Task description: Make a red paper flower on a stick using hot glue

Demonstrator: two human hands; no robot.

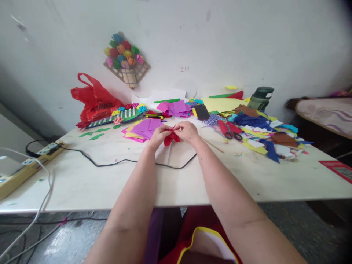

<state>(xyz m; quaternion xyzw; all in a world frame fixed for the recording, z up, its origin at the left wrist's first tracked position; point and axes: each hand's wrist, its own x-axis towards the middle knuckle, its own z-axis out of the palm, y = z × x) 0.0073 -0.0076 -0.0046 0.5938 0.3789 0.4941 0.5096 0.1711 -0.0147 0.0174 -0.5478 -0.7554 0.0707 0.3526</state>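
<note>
Both of my hands meet over the middle of the white table (pixel 90 183), around a small red paper flower (pixel 172 137). My left hand (pixel 160 135) pinches the flower's left side between thumb and fingers. From the right, my right hand (pixel 187 131) pinches its upper edge, fingertips close to those of the left. Red petals spread out below the fingertips. To the left of my left hand lies a stack of purple, yellow and pink paper sheets (pixel 145 128). A thin stick (pixel 213 145) rests to the right of my right hand.
A black cable (pixel 126 160) crosses the table in front of the hands. Scissors (pixel 229 135), a phone (pixel 202 112), paper scraps (pixel 253 123) and a green bottle (pixel 261 98) are at the right. At the left are a red bag (pixel 96 97) and a power strip (pixel 33 165).
</note>
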